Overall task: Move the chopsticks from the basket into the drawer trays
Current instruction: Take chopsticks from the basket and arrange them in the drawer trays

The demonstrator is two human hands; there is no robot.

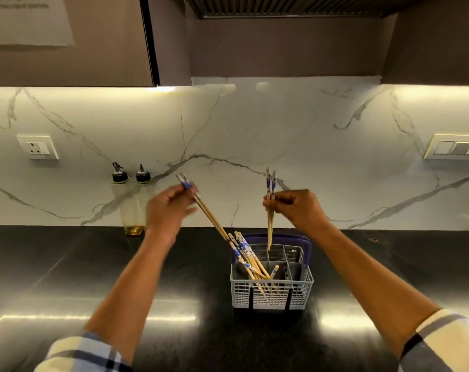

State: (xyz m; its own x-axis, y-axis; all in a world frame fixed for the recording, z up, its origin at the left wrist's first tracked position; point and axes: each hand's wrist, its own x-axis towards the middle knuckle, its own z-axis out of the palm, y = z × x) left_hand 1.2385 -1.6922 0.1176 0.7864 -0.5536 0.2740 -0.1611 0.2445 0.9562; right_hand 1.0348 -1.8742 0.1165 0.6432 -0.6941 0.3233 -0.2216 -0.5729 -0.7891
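Observation:
A grey plastic cutlery basket [272, 298] with a purple handle stands on the dark counter. Several wooden chopsticks with blue-patterned tops [245, 255] lean in its left compartments. My left hand [167, 208] is raised above and left of the basket, closed on a tilted pair of chopsticks [209, 216] whose tips point down at the basket. My right hand [295, 206] hangs above the basket's back, closed on an upright pair of chopsticks [270, 224] with tips just over a rear compartment. No drawer is in view.
Two oil bottles [132, 202] stand against the marble backsplash, left of my left hand. A wall socket [39, 147] is at the left and a switch plate [454, 149] at the right. Glossy black counter [94, 277] stretches to both sides of the basket.

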